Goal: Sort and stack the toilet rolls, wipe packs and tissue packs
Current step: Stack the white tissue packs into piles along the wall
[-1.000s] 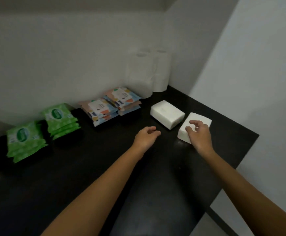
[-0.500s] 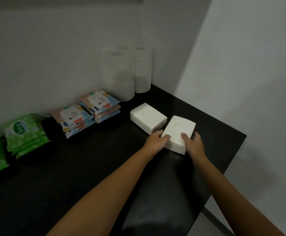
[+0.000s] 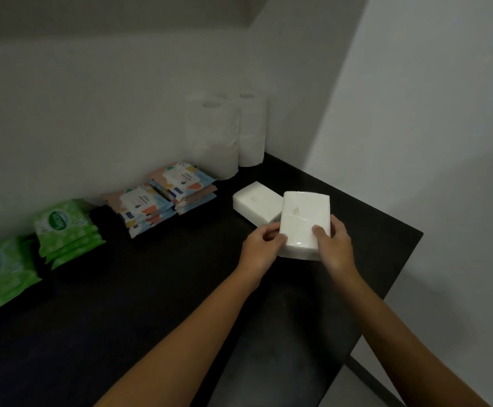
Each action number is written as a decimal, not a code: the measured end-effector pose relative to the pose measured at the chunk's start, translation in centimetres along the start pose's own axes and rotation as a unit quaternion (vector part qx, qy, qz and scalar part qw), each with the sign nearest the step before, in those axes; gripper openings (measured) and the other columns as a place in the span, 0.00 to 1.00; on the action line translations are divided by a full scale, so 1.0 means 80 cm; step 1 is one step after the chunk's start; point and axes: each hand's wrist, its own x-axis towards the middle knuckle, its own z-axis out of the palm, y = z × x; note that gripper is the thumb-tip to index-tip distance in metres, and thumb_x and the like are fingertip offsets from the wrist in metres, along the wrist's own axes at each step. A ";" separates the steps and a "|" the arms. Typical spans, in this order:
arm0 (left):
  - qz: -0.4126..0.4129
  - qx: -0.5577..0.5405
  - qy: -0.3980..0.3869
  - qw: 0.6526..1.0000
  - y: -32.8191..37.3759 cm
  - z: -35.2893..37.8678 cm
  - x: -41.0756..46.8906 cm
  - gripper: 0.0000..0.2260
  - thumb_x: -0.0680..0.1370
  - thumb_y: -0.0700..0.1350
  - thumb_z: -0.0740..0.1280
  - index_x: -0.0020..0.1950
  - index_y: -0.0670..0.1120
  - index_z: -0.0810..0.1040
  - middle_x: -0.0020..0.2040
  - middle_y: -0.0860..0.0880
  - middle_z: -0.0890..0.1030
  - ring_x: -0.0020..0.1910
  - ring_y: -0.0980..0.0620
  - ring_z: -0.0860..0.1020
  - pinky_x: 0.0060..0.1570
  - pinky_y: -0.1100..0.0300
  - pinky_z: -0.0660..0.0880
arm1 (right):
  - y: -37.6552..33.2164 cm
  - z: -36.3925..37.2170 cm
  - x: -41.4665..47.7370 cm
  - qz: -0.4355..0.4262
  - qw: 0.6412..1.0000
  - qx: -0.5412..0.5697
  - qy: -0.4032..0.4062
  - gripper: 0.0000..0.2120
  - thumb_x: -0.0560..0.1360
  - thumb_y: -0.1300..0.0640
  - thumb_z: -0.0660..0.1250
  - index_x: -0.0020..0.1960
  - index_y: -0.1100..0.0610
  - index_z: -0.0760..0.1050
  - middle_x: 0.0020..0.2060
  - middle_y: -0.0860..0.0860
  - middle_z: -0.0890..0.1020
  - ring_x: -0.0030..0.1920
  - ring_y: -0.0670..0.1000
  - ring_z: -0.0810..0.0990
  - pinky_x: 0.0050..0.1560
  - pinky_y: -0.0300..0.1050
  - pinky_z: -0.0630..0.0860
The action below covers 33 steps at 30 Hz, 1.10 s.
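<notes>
Your left hand and right hand each grip the near end of a tissue pack, its far edge overlapping the second tissue pack on the table. Stacking looks underway: next, square it on top.

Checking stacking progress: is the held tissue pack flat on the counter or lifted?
Lifted, tilted: left hand and right hand grip the held pack at its near end; its far end overlaps the other pack.
</notes>
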 end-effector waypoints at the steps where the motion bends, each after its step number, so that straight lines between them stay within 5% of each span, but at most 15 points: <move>1: 0.006 -0.004 0.011 1.000 0.000 -0.010 -0.006 0.18 0.77 0.42 0.64 0.67 0.48 0.71 0.57 0.50 0.75 0.60 0.51 0.74 0.64 0.54 0.72 | -0.008 0.007 -0.007 -0.008 1.000 0.001 -0.011 0.25 0.79 0.60 0.59 0.74 0.56 0.59 0.70 0.55 0.68 0.67 0.55 0.70 0.59 0.45 0.69; 13: 0.026 -0.057 0.184 0.981 -0.042 -0.207 -0.108 0.17 0.76 0.42 0.66 0.64 0.47 0.73 0.57 0.50 0.76 0.59 0.51 0.74 0.64 0.51 0.72 | -0.065 0.171 -0.141 -0.045 0.983 0.002 -0.177 0.26 0.78 0.58 0.60 0.75 0.53 0.57 0.71 0.54 0.67 0.68 0.54 0.69 0.57 0.44 0.68; 24: -0.037 -0.137 0.342 0.929 -0.160 -0.391 -0.291 0.17 0.76 0.40 0.67 0.64 0.46 0.74 0.58 0.47 0.79 0.58 0.50 0.76 0.63 0.52 0.73 | -0.045 0.338 -0.348 -0.070 0.925 -0.054 -0.369 0.25 0.78 0.59 0.60 0.73 0.56 0.60 0.68 0.54 0.71 0.65 0.53 0.72 0.55 0.41 0.68; 33: -0.048 -0.129 0.412 0.901 -0.196 -0.487 -0.387 0.18 0.76 0.41 0.66 0.66 0.46 0.72 0.61 0.49 0.77 0.61 0.51 0.75 0.64 0.51 0.72 | -0.046 0.426 -0.469 -0.089 0.901 -0.057 -0.420 0.25 0.77 0.57 0.61 0.73 0.56 0.61 0.68 0.55 0.68 0.65 0.54 0.72 0.55 0.40 0.68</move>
